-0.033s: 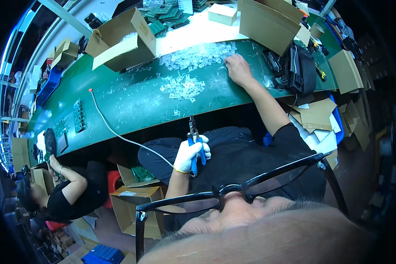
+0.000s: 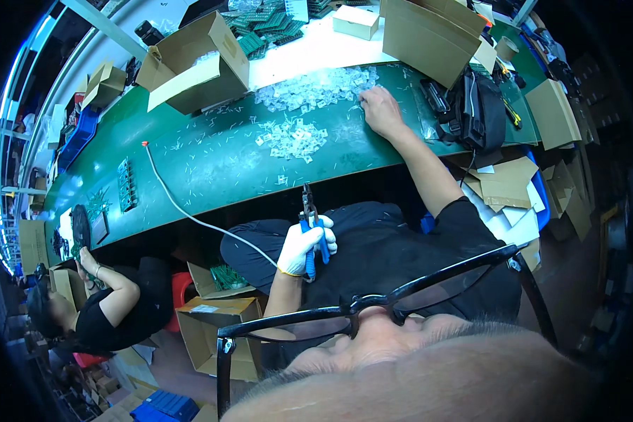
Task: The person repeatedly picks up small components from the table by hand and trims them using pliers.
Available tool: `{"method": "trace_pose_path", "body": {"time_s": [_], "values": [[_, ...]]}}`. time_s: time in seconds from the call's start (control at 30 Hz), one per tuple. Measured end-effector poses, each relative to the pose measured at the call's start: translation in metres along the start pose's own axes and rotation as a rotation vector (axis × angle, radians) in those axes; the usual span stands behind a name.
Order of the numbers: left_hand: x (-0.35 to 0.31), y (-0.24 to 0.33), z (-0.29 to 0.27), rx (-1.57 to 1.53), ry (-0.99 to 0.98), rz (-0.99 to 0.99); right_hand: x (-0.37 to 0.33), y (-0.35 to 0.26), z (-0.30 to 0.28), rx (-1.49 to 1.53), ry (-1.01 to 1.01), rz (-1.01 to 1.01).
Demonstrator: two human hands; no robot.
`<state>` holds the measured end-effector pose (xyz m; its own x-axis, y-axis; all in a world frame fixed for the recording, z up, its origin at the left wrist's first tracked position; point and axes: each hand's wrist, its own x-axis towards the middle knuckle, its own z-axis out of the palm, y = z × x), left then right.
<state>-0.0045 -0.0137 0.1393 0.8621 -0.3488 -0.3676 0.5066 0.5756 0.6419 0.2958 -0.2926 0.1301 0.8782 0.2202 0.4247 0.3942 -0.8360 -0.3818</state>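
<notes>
My left hand (image 2: 304, 246), in a white glove, is closed around a pair of cutting pliers (image 2: 308, 211) with blue handles. The pliers point away from me, their jaws just short of the table's near edge. At the far right, my bare right hand (image 2: 381, 112) rests by the right end of a wide heap of small clear plastic pieces (image 2: 309, 91). Its fingers are curled together at the heap, and whatever is between them is hidden. Nearer to me lies a smaller pile of whitish pieces (image 2: 292, 139), and one single piece (image 2: 282, 180) sits close to the edge.
Thin offcuts litter the green table (image 2: 218, 158). An open cardboard box (image 2: 197, 67) stands far left, another box (image 2: 432, 35) far right. A black bag (image 2: 478, 112) lies right of my hand. A grey cable (image 2: 172, 193) crosses the edge. A co-worker (image 2: 119, 302) sits at left.
</notes>
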Motion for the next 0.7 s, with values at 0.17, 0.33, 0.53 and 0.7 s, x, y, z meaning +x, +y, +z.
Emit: {"method": "trace_pose_path", "body": {"time_s": [0.17, 0.33, 0.53, 0.7], "values": [[0.0, -0.002, 0.001, -0.007, -0.011, -0.01, -0.005, -0.001, -0.001, 0.059, 0.052, -0.014], [0.005, 0.01, 0.003, 0.067, -0.05, 0.013, -0.009, -0.009, -0.008, 0.102, 0.085, -0.138], [0.017, 0.016, 0.001, 0.095, -0.068, 0.024, -0.049, -0.09, -0.033, 1.439, -0.439, 0.326], [0.022, 0.019, 0.006, 0.074, -0.058, 0.011, -0.077, -0.125, -0.034, 1.475, -0.557, 0.41]]}}
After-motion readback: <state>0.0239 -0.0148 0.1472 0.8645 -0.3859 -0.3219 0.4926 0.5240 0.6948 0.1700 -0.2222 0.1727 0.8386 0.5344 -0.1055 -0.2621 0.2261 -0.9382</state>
